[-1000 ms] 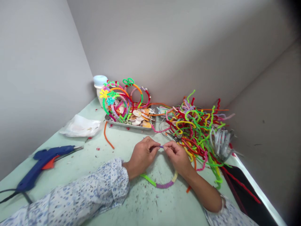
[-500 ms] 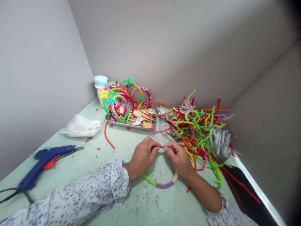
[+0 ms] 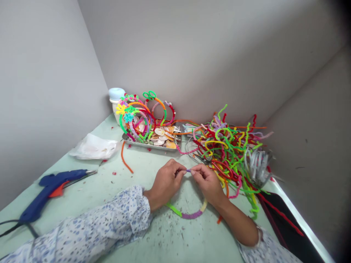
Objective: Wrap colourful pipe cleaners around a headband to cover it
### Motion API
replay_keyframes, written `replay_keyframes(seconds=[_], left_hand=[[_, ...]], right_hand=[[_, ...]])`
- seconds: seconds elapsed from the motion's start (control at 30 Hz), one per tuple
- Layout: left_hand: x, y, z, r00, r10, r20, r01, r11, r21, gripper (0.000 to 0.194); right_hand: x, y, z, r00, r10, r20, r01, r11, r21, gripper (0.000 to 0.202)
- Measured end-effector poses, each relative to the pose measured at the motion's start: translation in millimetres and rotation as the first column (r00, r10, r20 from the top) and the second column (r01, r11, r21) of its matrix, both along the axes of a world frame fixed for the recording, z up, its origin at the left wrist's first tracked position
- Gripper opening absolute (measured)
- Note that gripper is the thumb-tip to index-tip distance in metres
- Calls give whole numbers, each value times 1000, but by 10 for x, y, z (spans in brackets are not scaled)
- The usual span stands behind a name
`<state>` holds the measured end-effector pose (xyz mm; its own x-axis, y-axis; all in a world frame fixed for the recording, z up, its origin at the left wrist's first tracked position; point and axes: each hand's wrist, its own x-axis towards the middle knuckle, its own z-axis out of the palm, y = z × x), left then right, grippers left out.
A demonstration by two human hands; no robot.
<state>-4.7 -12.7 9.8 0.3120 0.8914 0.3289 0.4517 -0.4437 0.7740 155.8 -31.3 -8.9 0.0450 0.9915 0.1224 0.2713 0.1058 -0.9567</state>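
Observation:
Between my two hands a short bit of purple pipe cleaner [image 3: 188, 170] shows; most of it is hidden by the fingers. My left hand [image 3: 168, 182] pinches one end of it, and my right hand [image 3: 207, 182] pinches the other. Below them on the table lies a curved headband wrapped in colours [image 3: 192, 216], with green, purple and cream sections visible. Its upper ends pass out of sight behind the hands. A piece of orange pipe cleaner [image 3: 219, 219] pokes out by my right forearm.
A blue glue gun [image 3: 52, 190] lies at left, near a white plastic bag [image 3: 94, 147]. Behind stands a metal tray [image 3: 153, 145] of shells with several decorated headbands [image 3: 137, 120] and a lidded white jar [image 3: 116, 98]. A heap of pipe cleaners [image 3: 225, 146] spreads at right, beside clear-grey bands [image 3: 257, 166].
Almost nothing differs. Both hands keep their pinch on the purple pipe cleaner, and the whole view has shifted very slightly.

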Motion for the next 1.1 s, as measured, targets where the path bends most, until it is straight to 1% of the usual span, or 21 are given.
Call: replay_keyframes(seconds=[0.13, 0.23, 0.37, 0.53, 0.73, 0.97, 1.1], left_hand=[[3, -2, 18, 1000, -6, 18, 7, 1000, -16, 13], [5, 0, 21, 1000, -2, 20, 3, 999, -39, 12], [0, 13, 16, 999, 25, 37, -22, 998, -67, 12], [-15, 44, 17, 996, 74, 53, -71, 997, -40, 14], [-24, 91, 11, 987, 138, 86, -136, 990, -28, 13], [-47, 137, -23, 967, 201, 159, -196, 979, -49, 14], [-54, 184, -39, 949, 233, 213, -222, 972, -73, 14]], right_hand=[[7, -8, 29, 999, 29, -44, -30, 999, -24, 18], [16, -8, 52, 991, 64, -115, -72, 995, -67, 23], [18, 8, 65, 977, 73, -203, -95, 990, -102, 30], [19, 25, 64, 968, 39, -246, -70, 990, -120, 36], [43, 23, 39, 958, 37, -286, -69, 992, -103, 36], [57, 29, -14, 935, -13, -355, -36, 991, -130, 37], [68, 34, -43, 937, -26, -349, -17, 993, -119, 38]])
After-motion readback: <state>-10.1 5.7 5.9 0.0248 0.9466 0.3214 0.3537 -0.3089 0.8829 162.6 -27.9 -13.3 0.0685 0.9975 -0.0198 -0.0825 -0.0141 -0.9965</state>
